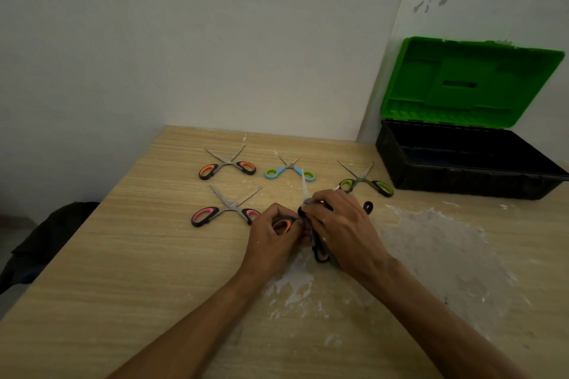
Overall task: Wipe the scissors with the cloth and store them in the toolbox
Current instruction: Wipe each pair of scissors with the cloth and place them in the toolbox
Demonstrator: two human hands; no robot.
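Orange-handled scissors are held above the wooden table [138,255], one blade [304,184] pointing away from me. My left hand [272,235] grips one orange-and-black handle loop [281,225]. My right hand [341,231] curls over the pivot and the other handle [320,252], with a grey cloth [335,262] showing under the palm. Four more pairs lie spread open behind: orange [227,164], blue [289,170], green [365,182] and pink [229,208]. The toolbox [462,186] stands open at the far right with its green lid [471,83] up.
White powdery smears [431,240] cover the table to the right of and below my hands. A small black loop [368,207] lies just beyond my right hand. A dark bundle [52,234] sits off the table's left edge. Walls meet behind the table.
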